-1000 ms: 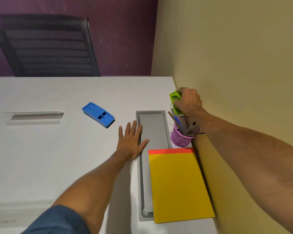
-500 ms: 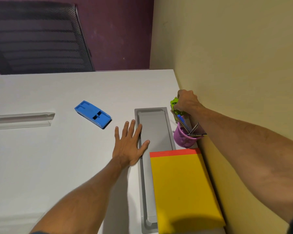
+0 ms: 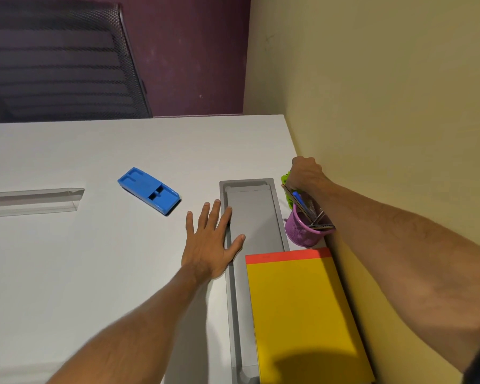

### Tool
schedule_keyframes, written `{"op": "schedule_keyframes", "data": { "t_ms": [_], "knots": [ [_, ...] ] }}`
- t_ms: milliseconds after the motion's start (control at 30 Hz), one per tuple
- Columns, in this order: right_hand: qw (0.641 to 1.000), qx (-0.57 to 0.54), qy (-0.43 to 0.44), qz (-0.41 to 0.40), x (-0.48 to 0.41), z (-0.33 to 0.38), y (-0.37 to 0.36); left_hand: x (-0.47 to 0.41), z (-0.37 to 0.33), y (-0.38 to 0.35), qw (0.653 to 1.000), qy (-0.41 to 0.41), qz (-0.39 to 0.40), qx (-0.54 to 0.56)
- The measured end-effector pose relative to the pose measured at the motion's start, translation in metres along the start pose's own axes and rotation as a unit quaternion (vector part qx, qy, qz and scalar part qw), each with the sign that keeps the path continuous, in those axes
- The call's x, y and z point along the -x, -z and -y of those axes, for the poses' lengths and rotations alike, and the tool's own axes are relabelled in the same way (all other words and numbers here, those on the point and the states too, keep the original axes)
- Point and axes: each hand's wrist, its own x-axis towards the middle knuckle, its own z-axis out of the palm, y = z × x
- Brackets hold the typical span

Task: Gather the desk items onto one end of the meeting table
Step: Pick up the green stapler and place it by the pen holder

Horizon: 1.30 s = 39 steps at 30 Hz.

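Head view: right hand [image 3: 305,173] grips green item [image 3: 286,189] at wall edge; left hand [image 3: 211,242] flat, fingers spread.

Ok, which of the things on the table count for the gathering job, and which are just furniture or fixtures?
Job items:
- green item, gripped by right hand next to the wall
- purple pen cup
- yellow pad
- blue item, apart at mid table
- clear plastic stand, far left

Just there:
- grey cable tray, under left hand
- mesh chair
- white table
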Motion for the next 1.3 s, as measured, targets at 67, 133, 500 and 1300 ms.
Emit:
{"op": "schedule_keyframes", "data": {
  "t_ms": [67, 133, 500, 1300],
  "knots": [
    [1.000, 0.004, -0.004, 0.000, 0.000, -0.001, 0.000, -0.001, 0.001, 0.000, 1.000, 0.000, 0.000, 0.000],
    [1.000, 0.012, -0.006, 0.002, -0.001, 0.000, 0.000, -0.001, 0.001, -0.001, 1.000, 0.000, -0.002, 0.002],
    [0.999, 0.032, -0.013, 0.016, -0.008, 0.002, 0.001, -0.002, 0.002, -0.002, 1.000, 0.001, -0.001, 0.003],
    [0.972, 0.113, 0.170, -0.114, 0.098, 0.034, 0.048, 0.013, -0.013, 0.091, 0.995, 0.068, 0.072, 0.032]
  ]
}}
